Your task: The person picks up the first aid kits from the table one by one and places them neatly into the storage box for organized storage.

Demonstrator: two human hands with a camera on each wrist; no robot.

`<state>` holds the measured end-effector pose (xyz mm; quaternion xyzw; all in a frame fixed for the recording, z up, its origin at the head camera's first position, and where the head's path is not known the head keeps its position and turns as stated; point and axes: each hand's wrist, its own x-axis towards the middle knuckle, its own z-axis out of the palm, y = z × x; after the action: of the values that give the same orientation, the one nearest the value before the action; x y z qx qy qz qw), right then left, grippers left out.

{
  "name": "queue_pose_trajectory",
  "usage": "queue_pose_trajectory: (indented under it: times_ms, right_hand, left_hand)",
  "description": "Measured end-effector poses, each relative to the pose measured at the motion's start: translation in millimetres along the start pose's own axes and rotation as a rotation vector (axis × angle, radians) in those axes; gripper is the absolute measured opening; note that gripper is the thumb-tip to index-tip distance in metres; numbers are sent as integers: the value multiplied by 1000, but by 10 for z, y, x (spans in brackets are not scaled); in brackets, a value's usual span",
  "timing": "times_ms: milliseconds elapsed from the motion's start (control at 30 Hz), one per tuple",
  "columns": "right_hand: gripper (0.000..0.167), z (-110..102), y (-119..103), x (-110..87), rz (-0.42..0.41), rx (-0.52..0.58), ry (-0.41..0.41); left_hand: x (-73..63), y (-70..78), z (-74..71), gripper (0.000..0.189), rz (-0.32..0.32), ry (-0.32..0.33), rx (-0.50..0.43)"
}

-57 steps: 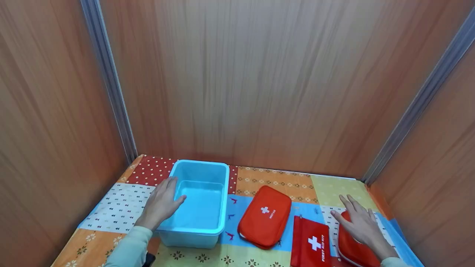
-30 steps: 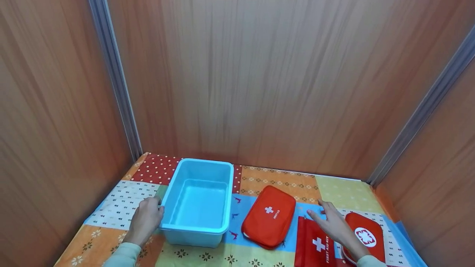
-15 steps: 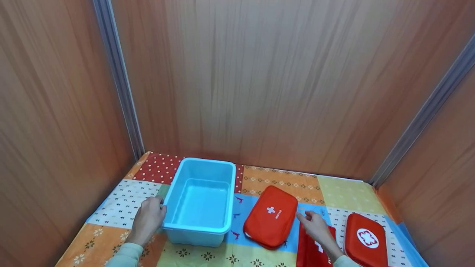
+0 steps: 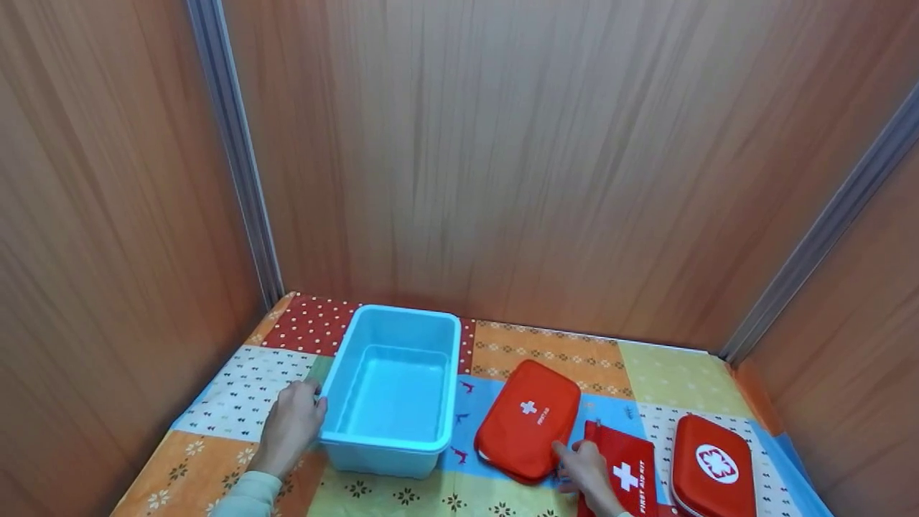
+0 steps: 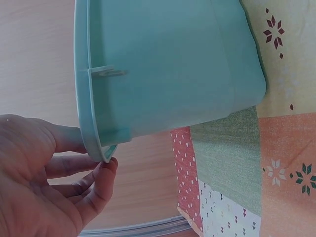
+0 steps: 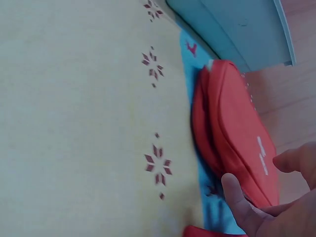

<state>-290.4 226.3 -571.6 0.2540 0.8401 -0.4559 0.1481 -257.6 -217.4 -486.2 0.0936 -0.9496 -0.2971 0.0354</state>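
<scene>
A light blue plastic bin [image 4: 391, 443] stands left of centre on the patchwork cloth. My left hand [image 4: 288, 425] holds its left rim; in the left wrist view thumb and fingers [image 5: 101, 185] pinch the rim's edge. My right hand [image 4: 587, 472] is at the near right end of a red first aid pouch [image 4: 530, 424] with a white cross. In the right wrist view its spread fingers stand around that end of the pouch [image 6: 242, 123], one over the top and one beside the zipped side. A flat red first aid kit bag [image 4: 624, 459] lies partly under this hand.
A red hard-shell case [image 4: 714, 467] with a round white emblem lies at the far right of the patchwork cloth [image 4: 402, 495]. Wood-grain panels [image 4: 488, 165] with grey metal corner strips enclose the back and both sides.
My left hand has come down from over the bin onto its left rim. The right hand has moved left from the hard-shell case, across the flat bag, to the middle pouch.
</scene>
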Motion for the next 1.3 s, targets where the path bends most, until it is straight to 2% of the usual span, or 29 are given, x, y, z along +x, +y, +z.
queue_pose_trajectory:
  times_ms: [167, 433, 567, 833, 1133, 1300]
  right_hand:
    - [35, 107, 46, 1, 65, 39, -21]
    - [31, 150, 55, 12, 149, 173, -46]
    - [27, 153, 55, 21, 157, 230, -37]
    - [26, 153, 38, 24, 165, 277, -12]
    - [30, 148, 25, 29, 182, 322, -13]
    - [30, 127, -7, 29, 188, 306, -11]
  left_hand:
    - [1, -9, -3, 32, 5, -1, 10]
    - [-9, -19, 6, 32, 21, 14, 3]
    - [-4, -21, 6, 32, 22, 12, 2]
    - [41, -15, -12, 35, -25, -45, 5]
    - [44, -25, -5, 35, 2, -26, 2]
    - [55, -18, -11, 36, -23, -49, -7]
